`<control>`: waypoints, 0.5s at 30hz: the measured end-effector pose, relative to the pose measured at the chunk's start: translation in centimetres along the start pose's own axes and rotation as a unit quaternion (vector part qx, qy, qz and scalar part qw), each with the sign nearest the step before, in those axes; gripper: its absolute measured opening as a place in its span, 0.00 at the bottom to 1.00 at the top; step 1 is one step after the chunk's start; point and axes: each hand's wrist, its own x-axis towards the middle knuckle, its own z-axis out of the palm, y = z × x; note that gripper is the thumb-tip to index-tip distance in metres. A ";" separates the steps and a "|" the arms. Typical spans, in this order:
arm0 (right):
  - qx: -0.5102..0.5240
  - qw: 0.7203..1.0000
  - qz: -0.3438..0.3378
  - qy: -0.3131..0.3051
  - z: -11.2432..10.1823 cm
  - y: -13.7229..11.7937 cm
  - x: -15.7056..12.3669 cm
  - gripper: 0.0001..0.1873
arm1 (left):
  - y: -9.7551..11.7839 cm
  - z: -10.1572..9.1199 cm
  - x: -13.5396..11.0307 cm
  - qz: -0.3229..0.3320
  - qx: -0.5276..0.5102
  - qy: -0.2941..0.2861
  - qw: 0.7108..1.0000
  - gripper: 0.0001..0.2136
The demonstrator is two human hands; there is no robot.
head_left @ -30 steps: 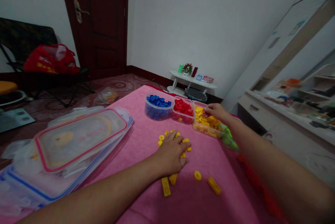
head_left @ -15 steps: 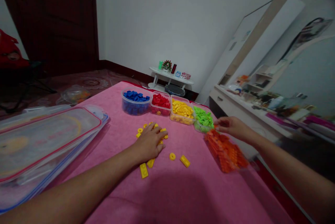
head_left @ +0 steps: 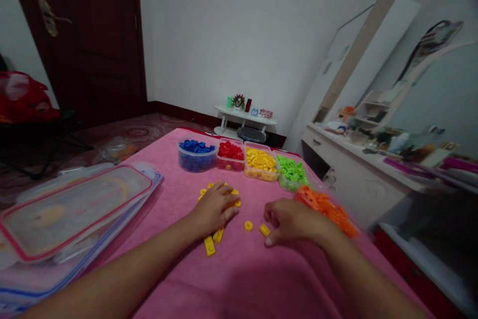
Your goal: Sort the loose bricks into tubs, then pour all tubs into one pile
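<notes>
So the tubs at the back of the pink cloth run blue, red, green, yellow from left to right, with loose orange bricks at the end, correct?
Not quite. The head view shows blue tub, red tub, then yellow tub, then green tub. The loose orange bricks do end the row on the pink cloth.

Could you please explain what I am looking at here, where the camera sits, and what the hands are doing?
There is no machine here: these are a person's two bare hands, filmed by one camera worn on the head, looking forward and down. The left hand lies flat over a small pile of loose yellow bricks on a pink cloth. The right hand rests curled on the cloth with its fingers at one yellow brick; whether it grips it is unclear. Behind stand clear tubs of bricks: blue, red, yellow, green, with orange bricks nearest the right hand. Flat plastic lids are stacked to the left.
</notes>
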 end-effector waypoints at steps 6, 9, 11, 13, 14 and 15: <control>-0.006 0.998 -0.037 0.052 0.9 -1.7 3.4 0.09 | -0.1 0.6 -0.1 -0.059 -0.065 0.056 0.995 0.14; 0.030 0.988 -0.039 0.145 1.4 -3.0 5.6 0.10 | -0.2 0.5 0.1 -0.070 -0.098 0.098 0.988 0.15; 0.052 0.981 -0.045 0.182 2.4 -3.9 6.8 0.12 | -0.3 0.1 0.3 -0.087 -0.135 0.133 0.978 0.14; 0.074 0.976 -0.050 0.198 3.6 -4.5 7.5 0.13 | -0.5 -0.3 0.6 -0.125 -0.194 0.158 0.960 0.13; 0.086 0.974 -0.051 0.202 4.1 -4.5 7.7 0.13 | -0.6 -0.6 0.7 -0.147 -0.229 0.165 0.948 0.13; 0.098 0.973 -0.052 0.205 4.6 -4.5 7.8 0.13 | -0.7 -0.9 0.9 -0.168 -0.264 0.172 0.934 0.14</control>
